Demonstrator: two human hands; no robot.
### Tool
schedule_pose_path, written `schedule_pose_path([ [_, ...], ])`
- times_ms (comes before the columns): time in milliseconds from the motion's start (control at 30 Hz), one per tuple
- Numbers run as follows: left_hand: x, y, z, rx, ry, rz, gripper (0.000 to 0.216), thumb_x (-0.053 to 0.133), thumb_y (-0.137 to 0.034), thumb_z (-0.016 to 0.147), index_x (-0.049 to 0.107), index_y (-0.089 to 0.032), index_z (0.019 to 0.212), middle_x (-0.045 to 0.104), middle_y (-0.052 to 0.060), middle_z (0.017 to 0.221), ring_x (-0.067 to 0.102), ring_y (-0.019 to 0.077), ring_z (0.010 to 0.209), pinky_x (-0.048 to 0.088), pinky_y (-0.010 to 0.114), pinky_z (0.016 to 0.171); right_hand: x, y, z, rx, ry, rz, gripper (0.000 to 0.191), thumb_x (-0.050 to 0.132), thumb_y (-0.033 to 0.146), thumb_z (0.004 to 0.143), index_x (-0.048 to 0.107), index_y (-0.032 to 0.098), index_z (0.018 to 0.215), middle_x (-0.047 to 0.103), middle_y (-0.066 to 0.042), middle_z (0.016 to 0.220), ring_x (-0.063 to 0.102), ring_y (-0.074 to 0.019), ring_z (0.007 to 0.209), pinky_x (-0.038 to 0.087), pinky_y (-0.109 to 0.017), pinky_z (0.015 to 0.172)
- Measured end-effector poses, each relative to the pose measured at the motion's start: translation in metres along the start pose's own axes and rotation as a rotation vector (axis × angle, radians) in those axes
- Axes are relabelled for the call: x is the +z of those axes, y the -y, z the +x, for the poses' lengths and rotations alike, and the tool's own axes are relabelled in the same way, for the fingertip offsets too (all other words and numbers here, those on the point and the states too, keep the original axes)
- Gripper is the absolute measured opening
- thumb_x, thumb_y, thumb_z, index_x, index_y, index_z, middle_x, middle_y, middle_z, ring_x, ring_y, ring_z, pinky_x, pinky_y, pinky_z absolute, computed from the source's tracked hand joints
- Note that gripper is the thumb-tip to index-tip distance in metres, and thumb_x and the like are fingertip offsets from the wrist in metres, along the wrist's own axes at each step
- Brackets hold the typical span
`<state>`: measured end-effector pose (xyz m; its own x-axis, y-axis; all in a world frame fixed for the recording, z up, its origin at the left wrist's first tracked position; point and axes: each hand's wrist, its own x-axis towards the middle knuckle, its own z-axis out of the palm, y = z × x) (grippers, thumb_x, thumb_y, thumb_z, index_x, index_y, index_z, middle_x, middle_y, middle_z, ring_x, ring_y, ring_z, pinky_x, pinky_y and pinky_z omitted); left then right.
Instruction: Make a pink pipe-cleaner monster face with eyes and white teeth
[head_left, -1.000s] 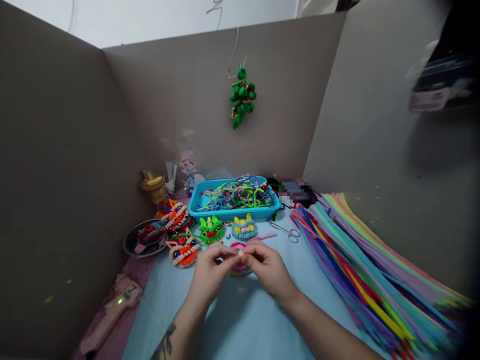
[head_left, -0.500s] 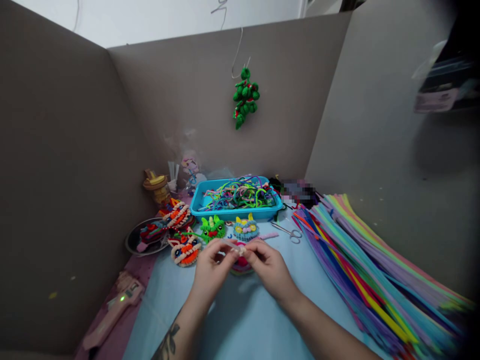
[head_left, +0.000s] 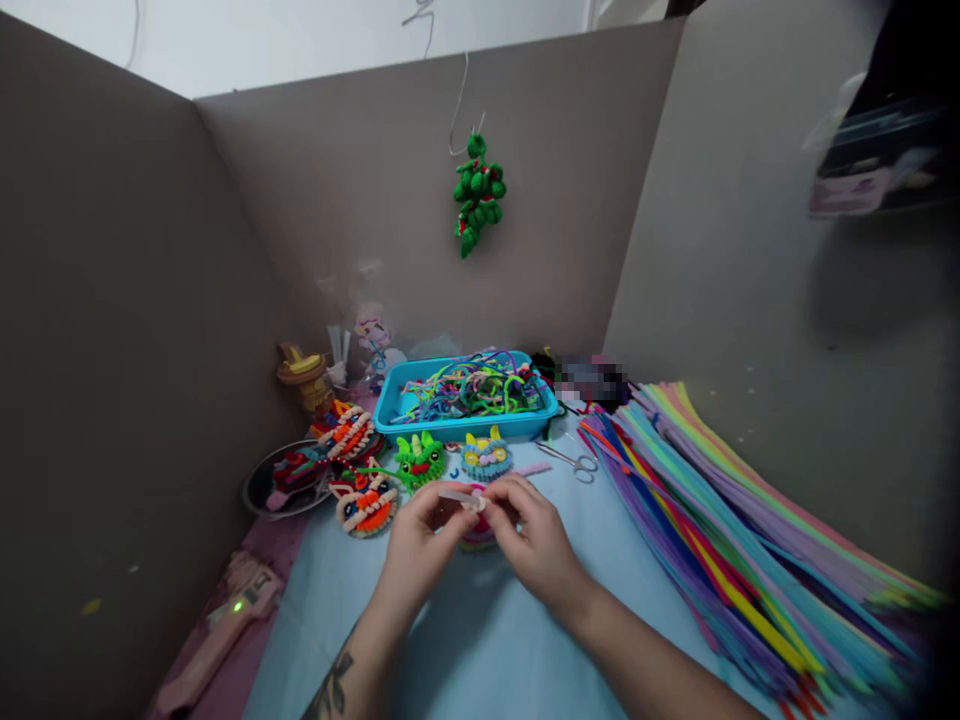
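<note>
Over the light blue table (head_left: 480, 640), my left hand (head_left: 420, 545) and my right hand (head_left: 534, 540) meet fingertip to fingertip. Both pinch a short pale pink pipe cleaner (head_left: 459, 495), whose end is curled into a small coil between the fingers. Just behind and under my fingers lies a pink and red round pipe-cleaner figure (head_left: 480, 535), partly hidden. Beyond it sit a green figure (head_left: 418, 460), a blue and yellow figure (head_left: 487, 455) and an orange and white one (head_left: 367, 505).
A turquoise tray (head_left: 390, 405) of mixed pipe cleaners stands at the back. Small scissors (head_left: 574, 460) lie beside a wide fan of long coloured pipe cleaners (head_left: 735, 540) on the right. A dark bowl (head_left: 259, 490) and a pink glue gun (head_left: 225, 620) are left. Cardboard walls (head_left: 112, 350) enclose everything.
My fingers have shifted slightly on the pale pipe cleaner, turning its curled end. The hands stay in the same spot; the camera swayed a little.
</note>
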<state>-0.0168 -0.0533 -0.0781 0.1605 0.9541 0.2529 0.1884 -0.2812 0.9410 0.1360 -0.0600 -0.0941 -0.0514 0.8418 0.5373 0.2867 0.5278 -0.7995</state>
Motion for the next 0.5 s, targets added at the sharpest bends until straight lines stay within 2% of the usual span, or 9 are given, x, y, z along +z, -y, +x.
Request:
schedule_pose_path([
  [267,0.0008,0.0012,-0.0004,0.024,0.0,0.161,0.016,0.058,-0.028,0.081,0.068,-0.016,0.077,0.066,0.006,0.076,0.061,0.0175,0.073,0.048,0.026,0.066,-0.0024,-0.0021,-0.0002,-0.006,0.05,-0.015,0.017,0.043,0.018,0.088,0.05,0.019,0.073,0.052,-0.001,0.074,0.051,-0.0152,0.073,0.038,-0.025,0.065],
  [500,0.0022,-0.0047,-0.001,0.062,-0.017,0.286,0.018,0.055,-0.027,0.082,0.064,-0.016,0.07,0.061,0.004,0.071,0.058,0.0162,0.069,0.044,0.024,0.058,0.0016,-0.0028,-0.0019,0.099,0.056,0.115,0.018,0.045,0.023,0.088,0.051,0.019,0.071,0.051,0.0,0.07,0.049,-0.0137,0.067,0.038,-0.023,0.06],
])
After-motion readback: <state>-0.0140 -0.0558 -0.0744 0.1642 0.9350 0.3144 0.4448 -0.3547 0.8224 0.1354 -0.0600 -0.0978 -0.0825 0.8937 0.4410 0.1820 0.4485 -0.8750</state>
